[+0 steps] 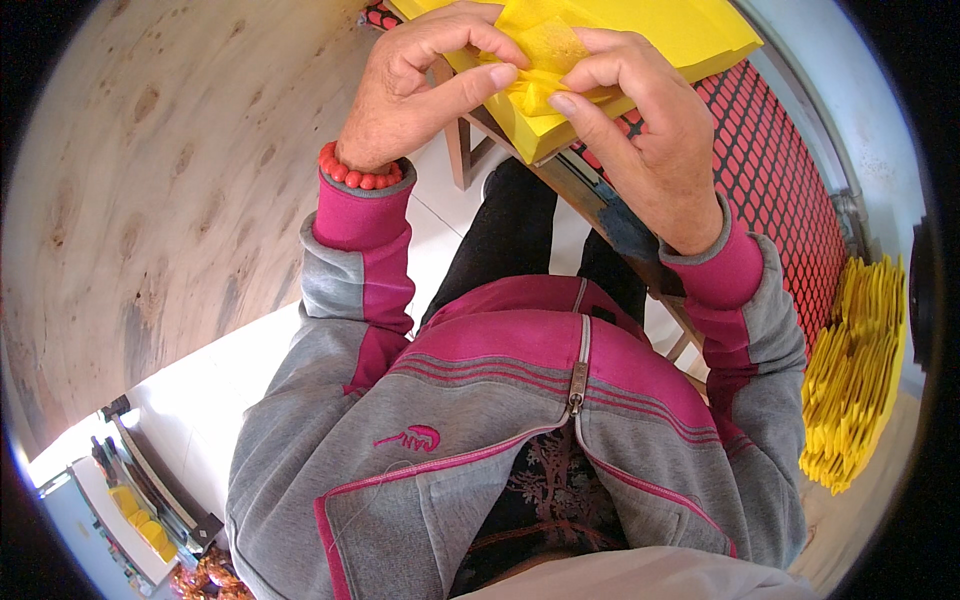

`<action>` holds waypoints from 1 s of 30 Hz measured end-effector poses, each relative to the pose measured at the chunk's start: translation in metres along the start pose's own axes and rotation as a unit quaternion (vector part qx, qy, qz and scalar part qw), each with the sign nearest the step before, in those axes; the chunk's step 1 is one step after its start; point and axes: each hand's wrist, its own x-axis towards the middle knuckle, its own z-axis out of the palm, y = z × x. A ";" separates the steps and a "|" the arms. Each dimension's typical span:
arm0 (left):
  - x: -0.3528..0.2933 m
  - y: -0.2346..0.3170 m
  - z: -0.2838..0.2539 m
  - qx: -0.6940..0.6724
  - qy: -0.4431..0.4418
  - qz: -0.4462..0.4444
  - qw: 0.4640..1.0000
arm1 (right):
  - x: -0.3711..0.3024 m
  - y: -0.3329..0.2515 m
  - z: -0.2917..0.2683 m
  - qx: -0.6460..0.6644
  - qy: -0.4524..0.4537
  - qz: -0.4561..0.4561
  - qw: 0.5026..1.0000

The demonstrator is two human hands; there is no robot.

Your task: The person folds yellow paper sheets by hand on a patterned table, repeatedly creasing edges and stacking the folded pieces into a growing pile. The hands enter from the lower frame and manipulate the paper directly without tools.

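Head view: gathered yellow cloth sits between the fingertips, pinched by the left hand and by the right hand; the step in hand appears to be working its folds, the next move probably calling for an even two-sided grip. Flat yellow material lies beneath the hands, a yellow pile right of the right sleeve; whether either holds contents cannot be determined.

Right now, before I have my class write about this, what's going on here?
A person's left hand and right hand are pinching a bunched bit of thin yellow cloth, thumbs and fingertips close together. Under it lies a larger yellow piece, partly over a red-and-black surface. A pile of yellow pieces sits off to the person's right.
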 end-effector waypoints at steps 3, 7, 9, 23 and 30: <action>0.000 -0.001 -0.001 0.001 -0.003 -0.002 1.000 | 0.000 0.000 0.000 -0.005 0.000 -0.001 1.000; 0.001 0.000 -0.001 0.020 -0.004 0.007 1.000 | 0.000 -0.002 0.002 -0.001 0.019 0.009 1.000; 0.001 0.001 0.000 0.023 -0.001 0.005 1.000 | 0.001 -0.004 0.003 0.015 0.036 0.022 0.999; -0.004 -0.004 0.012 -0.060 0.093 -0.072 0.991 | 0.004 -0.007 0.000 0.016 0.036 0.013 0.999; -0.002 -0.008 0.008 -0.080 0.090 -0.057 0.991 | 0.004 -0.003 0.002 0.021 0.034 0.003 0.999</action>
